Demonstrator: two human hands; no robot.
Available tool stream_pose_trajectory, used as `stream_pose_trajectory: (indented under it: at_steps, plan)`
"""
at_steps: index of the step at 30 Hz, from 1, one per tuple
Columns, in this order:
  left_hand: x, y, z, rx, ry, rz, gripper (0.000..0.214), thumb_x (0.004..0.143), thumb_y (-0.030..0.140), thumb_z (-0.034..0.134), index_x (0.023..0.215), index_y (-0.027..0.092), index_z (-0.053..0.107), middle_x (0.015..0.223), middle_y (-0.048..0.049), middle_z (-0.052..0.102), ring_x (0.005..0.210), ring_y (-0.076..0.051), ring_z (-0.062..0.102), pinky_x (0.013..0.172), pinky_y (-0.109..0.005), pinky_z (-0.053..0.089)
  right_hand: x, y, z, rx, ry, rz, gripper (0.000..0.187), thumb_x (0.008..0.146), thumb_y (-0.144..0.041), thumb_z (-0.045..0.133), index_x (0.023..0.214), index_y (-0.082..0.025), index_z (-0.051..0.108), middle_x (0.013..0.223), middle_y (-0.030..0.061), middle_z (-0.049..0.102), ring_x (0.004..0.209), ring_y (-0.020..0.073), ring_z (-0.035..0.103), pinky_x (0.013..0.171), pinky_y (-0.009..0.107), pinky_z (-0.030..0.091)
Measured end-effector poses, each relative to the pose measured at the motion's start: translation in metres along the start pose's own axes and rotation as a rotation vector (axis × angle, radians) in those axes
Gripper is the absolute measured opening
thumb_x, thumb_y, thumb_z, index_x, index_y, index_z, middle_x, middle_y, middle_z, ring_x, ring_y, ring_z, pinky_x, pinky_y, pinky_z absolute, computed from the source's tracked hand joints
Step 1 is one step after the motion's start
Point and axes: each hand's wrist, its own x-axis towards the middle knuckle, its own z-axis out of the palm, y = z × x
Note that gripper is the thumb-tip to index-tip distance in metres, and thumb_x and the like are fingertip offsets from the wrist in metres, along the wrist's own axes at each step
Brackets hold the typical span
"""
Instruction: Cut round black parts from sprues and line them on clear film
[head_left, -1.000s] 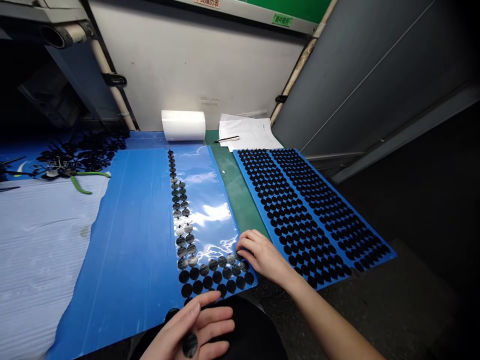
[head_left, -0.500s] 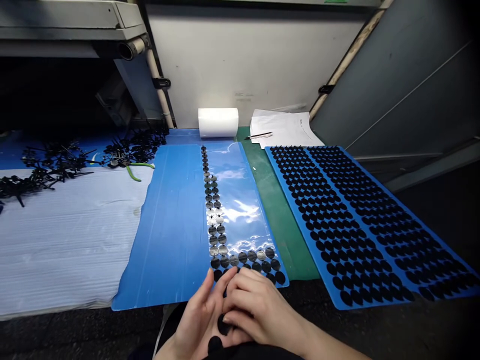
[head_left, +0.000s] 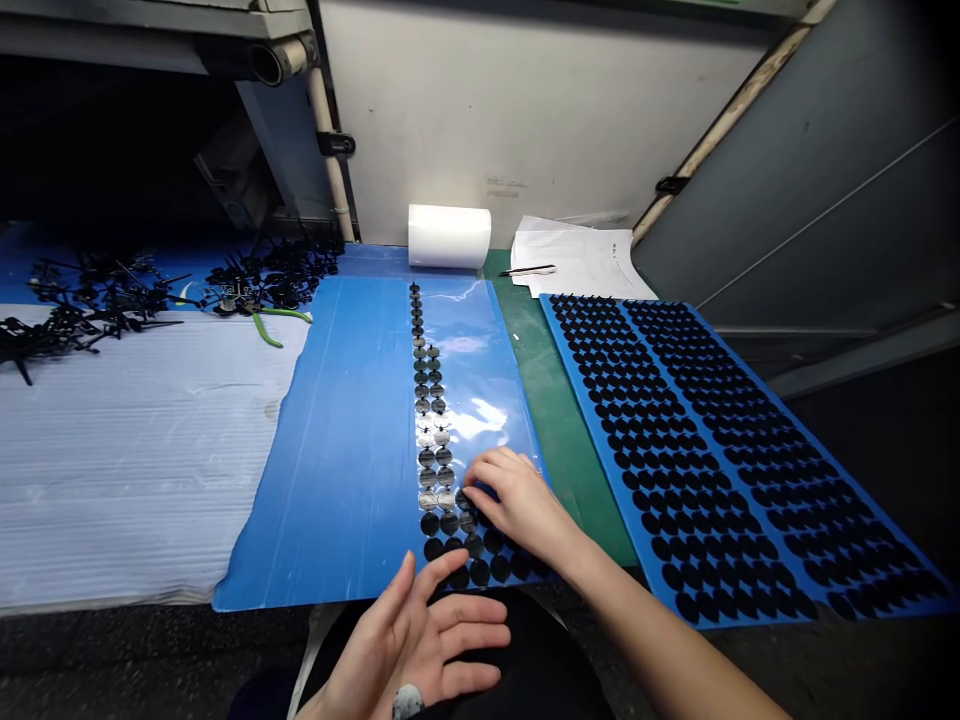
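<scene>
My right hand (head_left: pixel 517 500) reaches over the film-covered blue sheet (head_left: pixel 352 430). Its thumb and fingertips pinch a round black disc (head_left: pixel 463 498) at the sheet's surface, just right of two columns of similar discs. Rows of discs (head_left: pixel 478 572) also run along the near edge, partly covered by my right arm. Below that edge my left hand (head_left: pixel 442 640) is palm up with fingers spread. One disc (head_left: pixel 408 702), shiny in the light, lies on its palm near the bottom of the view.
On the right, another blue sheet (head_left: pixel 675 470) bears many rows of black discs. Tangled black parts (head_left: pixel 112 290) and green-handled pliers (head_left: pixel 270 330) lie at left, by a white corrugated stack (head_left: pixel 135 450). A white roll (head_left: pixel 450 237), papers (head_left: pixel 577 255) and a pen (head_left: pixel 529 270) are behind.
My right hand has left my left palm and moved forward onto the sheet, with a disc in its fingertips. My left hand's fingers have spread apart. The view has shifted slightly.
</scene>
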Motion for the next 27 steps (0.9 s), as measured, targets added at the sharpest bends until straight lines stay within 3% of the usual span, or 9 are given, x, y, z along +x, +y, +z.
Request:
stream_pose_trajectory:
  at_steps: [16,21,23,27]
  plan:
    - [-0.003,0.006,0.008,-0.018,-0.031,-0.003,0.057,0.083,0.049,0.016,0.126,0.011,0.018,0.109,-0.0217,0.05,0.106,-0.032,0.045,0.086,-0.044,0.027,0.002,-0.004,0.002,-0.117,-0.048,-0.008,0.006,0.083,-0.017,0.052,0.08,-0.02,0.056,0.082,0.0013,0.055,0.081,0.017,0.048,0.068,0.028,0.032]
    - [-0.004,0.007,0.011,-0.08,0.002,0.005,0.06,0.082,0.052,0.019,0.125,0.011,0.023,0.106,-0.0204,0.052,0.105,-0.032,0.046,0.086,-0.044,0.029,-0.009,-0.019,-0.005,0.05,0.01,0.009,0.008,0.083,-0.017,0.05,0.09,-0.02,0.053,0.089,0.0031,0.055,0.087,0.0184,0.048,0.073,0.03,0.033]
    - [-0.003,0.007,0.011,-0.123,0.006,0.01,0.059,0.082,0.052,0.021,0.123,0.01,0.029,0.1,-0.0181,0.055,0.1,-0.03,0.05,0.083,-0.043,0.032,-0.018,-0.034,-0.01,0.207,-0.058,-0.072,0.009,0.085,-0.016,0.047,0.09,-0.02,0.053,0.091,0.0028,0.055,0.087,0.0169,0.048,0.075,0.03,0.033]
    - [-0.001,0.008,0.011,-0.23,0.071,0.035,0.052,0.083,0.048,0.028,0.117,0.01,0.041,0.086,-0.0096,0.06,0.079,-0.02,0.058,0.07,-0.03,0.041,-0.033,-0.062,-0.009,0.429,-0.302,-0.419,0.01,0.085,-0.018,0.049,0.091,-0.021,0.057,0.09,0.0007,0.058,0.089,0.0149,0.047,0.081,0.028,0.033]
